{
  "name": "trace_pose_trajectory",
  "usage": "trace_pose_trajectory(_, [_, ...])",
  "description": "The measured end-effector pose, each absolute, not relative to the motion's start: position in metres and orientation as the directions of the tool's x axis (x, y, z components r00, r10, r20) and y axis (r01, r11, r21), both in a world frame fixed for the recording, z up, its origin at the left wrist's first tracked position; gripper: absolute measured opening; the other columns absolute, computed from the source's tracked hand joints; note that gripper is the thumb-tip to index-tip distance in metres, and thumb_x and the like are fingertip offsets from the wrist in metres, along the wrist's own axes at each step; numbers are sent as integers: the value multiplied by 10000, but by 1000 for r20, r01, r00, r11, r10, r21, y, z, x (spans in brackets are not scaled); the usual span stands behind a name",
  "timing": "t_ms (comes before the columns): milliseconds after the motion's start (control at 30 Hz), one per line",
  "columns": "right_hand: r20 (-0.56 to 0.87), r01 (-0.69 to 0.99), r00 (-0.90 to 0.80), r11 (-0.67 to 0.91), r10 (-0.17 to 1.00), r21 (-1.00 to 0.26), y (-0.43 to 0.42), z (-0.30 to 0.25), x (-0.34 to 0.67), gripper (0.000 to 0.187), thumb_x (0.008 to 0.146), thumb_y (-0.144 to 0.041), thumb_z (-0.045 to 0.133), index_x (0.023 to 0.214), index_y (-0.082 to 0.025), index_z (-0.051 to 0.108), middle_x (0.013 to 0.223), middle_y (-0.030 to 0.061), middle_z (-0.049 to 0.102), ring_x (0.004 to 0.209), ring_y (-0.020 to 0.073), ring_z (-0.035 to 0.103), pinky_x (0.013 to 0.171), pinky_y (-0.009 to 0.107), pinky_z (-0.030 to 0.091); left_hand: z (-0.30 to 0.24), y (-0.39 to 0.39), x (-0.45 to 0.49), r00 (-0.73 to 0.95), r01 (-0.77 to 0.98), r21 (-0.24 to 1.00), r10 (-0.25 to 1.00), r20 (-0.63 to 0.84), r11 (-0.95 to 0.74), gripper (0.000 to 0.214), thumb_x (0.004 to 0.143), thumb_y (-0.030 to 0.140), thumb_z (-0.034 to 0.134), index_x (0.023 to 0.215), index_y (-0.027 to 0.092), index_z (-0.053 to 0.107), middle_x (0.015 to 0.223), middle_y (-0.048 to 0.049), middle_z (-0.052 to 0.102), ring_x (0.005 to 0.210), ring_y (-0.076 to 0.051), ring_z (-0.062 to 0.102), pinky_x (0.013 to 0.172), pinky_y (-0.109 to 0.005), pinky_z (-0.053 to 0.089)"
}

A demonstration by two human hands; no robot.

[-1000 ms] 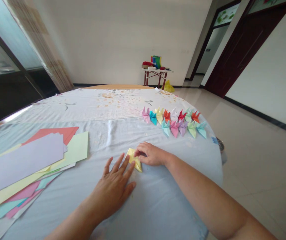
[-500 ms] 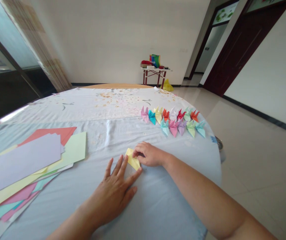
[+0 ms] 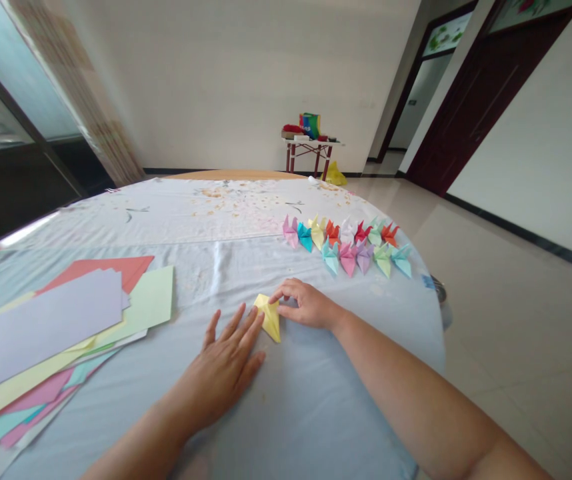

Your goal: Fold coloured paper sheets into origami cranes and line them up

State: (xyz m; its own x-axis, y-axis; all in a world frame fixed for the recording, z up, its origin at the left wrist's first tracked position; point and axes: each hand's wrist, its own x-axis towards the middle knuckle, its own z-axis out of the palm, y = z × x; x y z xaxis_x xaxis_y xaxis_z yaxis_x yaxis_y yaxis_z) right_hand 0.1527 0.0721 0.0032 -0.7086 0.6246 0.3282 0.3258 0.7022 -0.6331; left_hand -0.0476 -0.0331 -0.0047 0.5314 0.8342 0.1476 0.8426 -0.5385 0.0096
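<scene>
A small piece of folded yellow paper (image 3: 271, 322), kite-shaped with its long point toward me, lies on the light blue tablecloth (image 3: 316, 400). My left hand (image 3: 226, 367) rests flat on the cloth with fingers spread, its fingertips touching the paper's left edge. At the paper's upper right is my right hand (image 3: 307, 305), index finger and thumb apart at the edge and the other fingers curled. Beyond that hand stand several folded paper cranes (image 3: 348, 257) of many colours, in two rows.
To the left lies a loose stack of coloured paper sheets (image 3: 51, 327), a lilac one on top. The round table's edge curves by on the right. Against the far wall stands a small side table (image 3: 311, 142) bearing several items, with a yellow bag (image 3: 335, 175) beside it.
My left hand has drawn back slightly, its index finger and thumb leaving the paper's lower tip. My right fingers have loosened from a pinch, and more of the yellow paper shows.
</scene>
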Motion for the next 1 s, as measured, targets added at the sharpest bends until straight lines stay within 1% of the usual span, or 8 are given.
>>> trace_pose_trajectory(100, [339, 346, -718, 734, 608, -584, 76, 1, 153, 206, 727, -169, 623, 933, -161, 620, 919, 53, 586, 885, 158, 503, 848, 307, 389, -7, -25, -51, 520, 848, 20, 840, 156, -529, 508, 894, 365, 295, 1379, 252, 195, 1434, -37, 277, 1328, -246, 166, 1055, -491, 46])
trace_pose_trajectory(167, [328, 358, -732, 748, 597, -559, 78, -2, 151, 245, 728, -213, 640, 967, -161, 616, 934, 61, 584, 911, 169, 499, 869, 325, 379, -5, -23, -49, 497, 861, 29, 852, 166, -508, 467, 892, 354, 299, 1350, 262, 284, 1428, -39, 296, 1317, -247, 197, 1047, -489, 80])
trace_pose_trajectory(233, [311, 377, -735, 745, 602, -550, 79, -5, 149, 270, 732, -247, 643, 985, -159, 616, 936, 67, 574, 914, 173, 497, 867, 328, 382, -1, -22, -44, 460, 879, 48, 870, 175, -474, 429, 889, 338, 307, 1306, 260, 368, 1391, -59, 359, 1279, -246, 274, 1028, -482, 144])
trace_pose_trajectory(333, [279, 403, -730, 723, 624, -561, 82, -8, 148, 291, 728, -277, 649, 994, -163, 619, 930, 65, 556, 919, 175, 491, 859, 320, 388, 5, -22, -36, 416, 894, 94, 890, 189, -438, 378, 881, 317, 329, 1229, 254, 462, 1231, -73, 514, 1152, -235, 418, 982, -474, 224])
trace_pose_trajectory(467, [260, 392, -733, 703, 628, -594, 85, -9, 148, 243, 729, -273, 649, 950, -175, 626, 896, 45, 553, 884, 160, 498, 819, 292, 396, 7, -20, -27, 349, 908, 156, 908, 231, -389, 307, 880, 325, 347, 1086, 259, 565, 1096, -55, 575, 1046, -218, 485, 955, -470, 244])
trace_pose_trajectory(600, [297, 384, -717, 713, 630, -586, 89, -12, 145, 112, 734, -244, 644, 812, -163, 638, 794, 19, 538, 808, 139, 499, 757, 256, 390, 6, -19, -22, 266, 927, 202, 932, 246, -317, 269, 866, 354, 386, 1007, 269, 599, 1048, -35, 590, 996, -212, 512, 940, -468, 248])
trace_pose_trajectory(667, [307, 389, -710, 716, 634, -580, 90, -14, 142, 87, 733, -234, 646, 775, -158, 636, 756, 10, 525, 778, 130, 495, 739, 245, 384, 6, -19, -20, 243, 932, 211, 940, 240, -295, 251, 855, 356, 410, 999, 279, 602, 1042, -28, 593, 989, -216, 516, 931, -472, 247])
trace_pose_trajectory(1000, [304, 422, -683, 698, 664, -579, 88, -14, 138, 75, 736, -226, 639, 761, -157, 626, 759, 11, 531, 769, 132, 498, 736, 247, 374, 8, -20, -18, 244, 934, 212, 947, 210, -288, 232, 853, 321, 422, 1002, 263, 590, 1037, -32, 597, 995, -220, 510, 915, -465, 254])
